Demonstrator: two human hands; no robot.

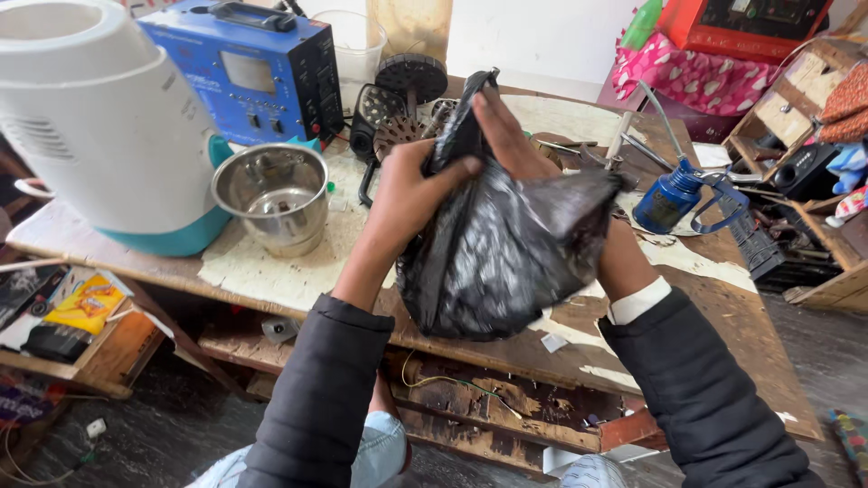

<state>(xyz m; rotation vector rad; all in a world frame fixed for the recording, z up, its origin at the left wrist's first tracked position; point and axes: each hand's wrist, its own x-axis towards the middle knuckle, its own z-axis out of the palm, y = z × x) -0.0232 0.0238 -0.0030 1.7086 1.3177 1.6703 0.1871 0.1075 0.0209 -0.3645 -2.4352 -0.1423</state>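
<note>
Over the middle of the worktop (271, 271), you've got a black plastic bag (506, 244) held up in both hands, clear of the surface. It's thin, crinkly film with a shiny wet-looking sheen, so I'd bet it's light, totally floppy and a bit slippery — no stiffness to lean on. The lower part bulges like something's inside, but what it is you can't tell from here. Best place to take hold looks like the twisted neck at the top, where the film bunches into a rope; grabbing the belly would just let it slide through your fingers.

Your left hand (411, 194) is closed round that neck, thumb and fingers pinching the gathered plastic, wrist cocked up with the forearm rising from the near edge. Your right hand (506, 131) comes from behind the bag — fingers pressed onto the upper twist, the rest of the hand hidden by the film, so how tight that grip is I can't quite say, though it's clearly on the bag.

Nearby: a steel bowl (271, 194) just left of your left arm, a white and teal appliance (99, 117) beyond it, and a blue oil can (669, 199) off to the right, well apart from the bag.
</note>
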